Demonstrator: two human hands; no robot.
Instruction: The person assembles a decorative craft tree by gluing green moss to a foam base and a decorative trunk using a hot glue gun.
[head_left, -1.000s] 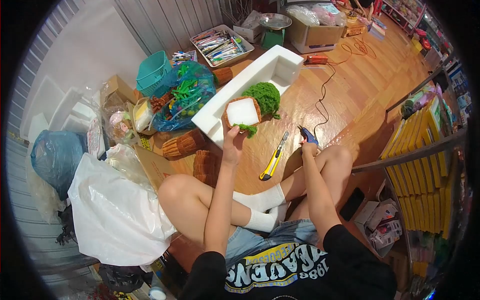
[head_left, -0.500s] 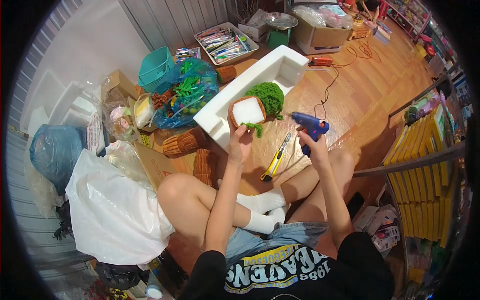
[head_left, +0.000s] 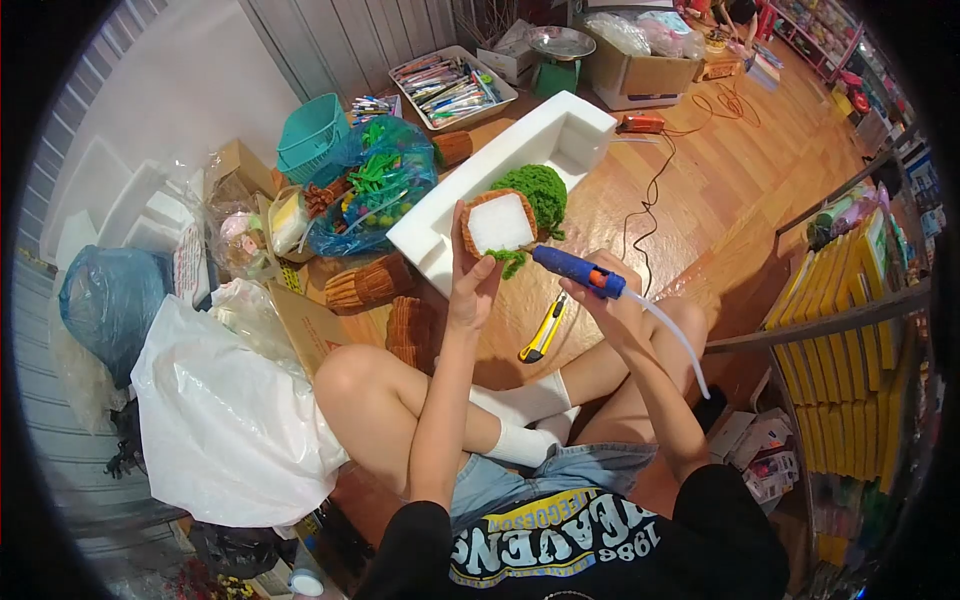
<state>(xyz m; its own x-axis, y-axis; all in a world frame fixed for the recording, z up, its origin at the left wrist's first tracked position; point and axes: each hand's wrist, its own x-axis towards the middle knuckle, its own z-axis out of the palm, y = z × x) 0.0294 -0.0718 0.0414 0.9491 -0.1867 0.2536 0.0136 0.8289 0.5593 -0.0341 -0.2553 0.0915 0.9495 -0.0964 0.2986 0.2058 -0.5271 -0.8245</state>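
Note:
My left hand (head_left: 472, 285) grips a brown fuzzy-sided pot (head_left: 467, 228) tipped so its flat white face (head_left: 501, 222) points up at me. Bushy green fuzzy foliage (head_left: 540, 192) shows behind it, and a small green strand hangs at its lower edge. A blue hot glue gun (head_left: 577, 270) is in my right hand (head_left: 612, 300), its nozzle right at the pot's lower right rim. From the gun's back end curves a long translucent glue stick (head_left: 672, 330). On the floor below lies a yellow-and-black utility knife (head_left: 545, 332).
Behind the pot lies a long white foam block (head_left: 430, 240). Brown ribbed pieces (head_left: 368, 284) and a blue plastic bag (head_left: 410, 165) of craft materials sit to the left. A tray of pens (head_left: 455, 90) stands farther back. A dark cord (head_left: 650, 195) crosses the floor; a bookshelf (head_left: 840, 330) is at right.
My right hand has swung the glue gun left and turned it, bringing its nozzle to the pot's rim. My left hand stays nearly in place, still holding the pot.

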